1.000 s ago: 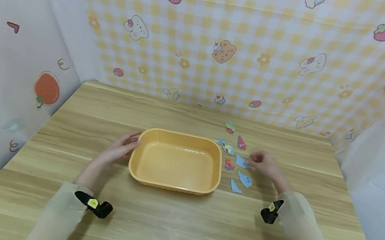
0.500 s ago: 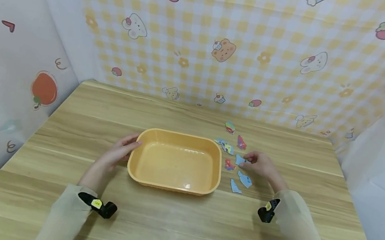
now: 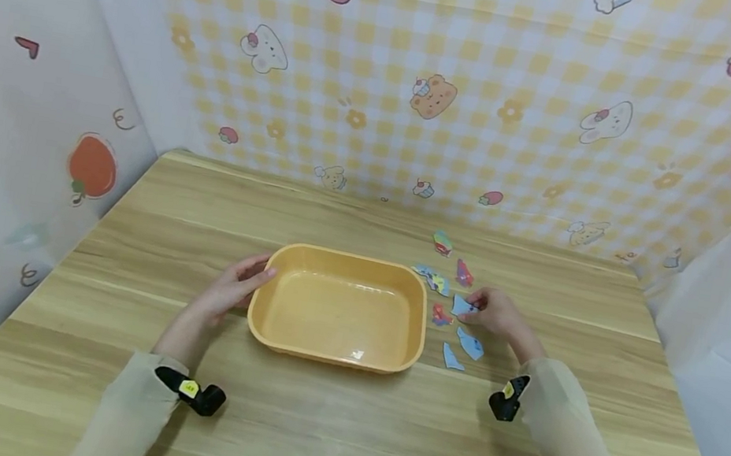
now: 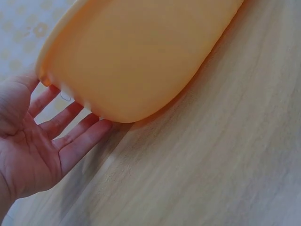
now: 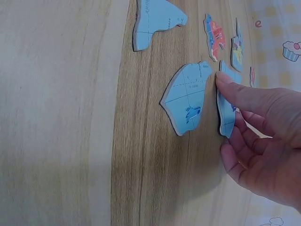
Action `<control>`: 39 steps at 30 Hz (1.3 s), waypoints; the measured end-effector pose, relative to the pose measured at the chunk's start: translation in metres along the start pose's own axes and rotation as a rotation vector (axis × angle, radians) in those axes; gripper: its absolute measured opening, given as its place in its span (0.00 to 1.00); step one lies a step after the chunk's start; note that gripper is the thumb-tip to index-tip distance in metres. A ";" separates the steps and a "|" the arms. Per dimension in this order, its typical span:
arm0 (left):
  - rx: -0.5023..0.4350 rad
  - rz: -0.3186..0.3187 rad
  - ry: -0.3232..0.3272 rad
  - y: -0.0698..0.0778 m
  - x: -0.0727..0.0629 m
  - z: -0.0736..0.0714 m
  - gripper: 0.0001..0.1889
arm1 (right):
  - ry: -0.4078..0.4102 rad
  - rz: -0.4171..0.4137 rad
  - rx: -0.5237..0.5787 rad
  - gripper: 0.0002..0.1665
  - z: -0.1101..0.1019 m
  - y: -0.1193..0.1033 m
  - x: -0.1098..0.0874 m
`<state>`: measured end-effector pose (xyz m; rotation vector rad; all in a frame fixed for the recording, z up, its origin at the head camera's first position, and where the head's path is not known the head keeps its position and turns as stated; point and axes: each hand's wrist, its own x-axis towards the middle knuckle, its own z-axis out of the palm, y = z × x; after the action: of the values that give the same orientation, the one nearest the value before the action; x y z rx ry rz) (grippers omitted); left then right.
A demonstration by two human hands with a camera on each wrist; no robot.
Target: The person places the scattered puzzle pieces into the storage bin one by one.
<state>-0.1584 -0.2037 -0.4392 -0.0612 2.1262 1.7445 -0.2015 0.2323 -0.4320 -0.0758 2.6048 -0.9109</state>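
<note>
A yellow-orange plastic tray [image 3: 331,356] sits on the wooden table. At its left end my left hand [image 3: 231,293] holds it, thumb over the rim and the other fingers against the outer wall, as the left wrist view shows. To the right of the tray, my right hand [image 3: 498,314] pinches a light-blue map puzzle piece [image 5: 226,106] by its edges, thumb on the near side and fingers on the far side. Beside it lies another blue puzzle piece [image 5: 186,96] with a small dark-blue animal printed on it. A third blue piece [image 5: 155,21] lies nearer the person.
Several coloured puzzle pieces lie between the tray and the right hand: a red one [image 3: 441,316], a yellow-and-blue one [image 3: 437,282], a purple-red one [image 3: 463,273] and a green-and-red one [image 3: 443,243]. A checked cloth [image 3: 383,119] hangs behind the table [image 3: 317,444].
My right hand has shifted slightly left and its fingers have closed round the blue puzzle piece. My left thumb has moved further over the tray's rim. The head view has shifted slightly.
</note>
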 end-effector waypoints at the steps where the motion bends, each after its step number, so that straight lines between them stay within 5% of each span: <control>1: 0.004 0.004 0.002 0.000 0.000 0.000 0.33 | 0.000 0.002 -0.004 0.22 -0.001 -0.001 0.000; 28: -0.078 0.044 0.099 -0.003 0.000 0.010 0.30 | -0.133 -0.047 0.057 0.17 -0.026 -0.005 -0.009; 39: -0.072 0.023 0.121 0.000 -0.003 0.011 0.29 | -0.173 -0.092 0.089 0.16 -0.043 -0.031 -0.006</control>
<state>-0.1524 -0.1938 -0.4398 -0.1671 2.1548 1.8743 -0.2135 0.2345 -0.3804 -0.2409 2.4148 -1.0042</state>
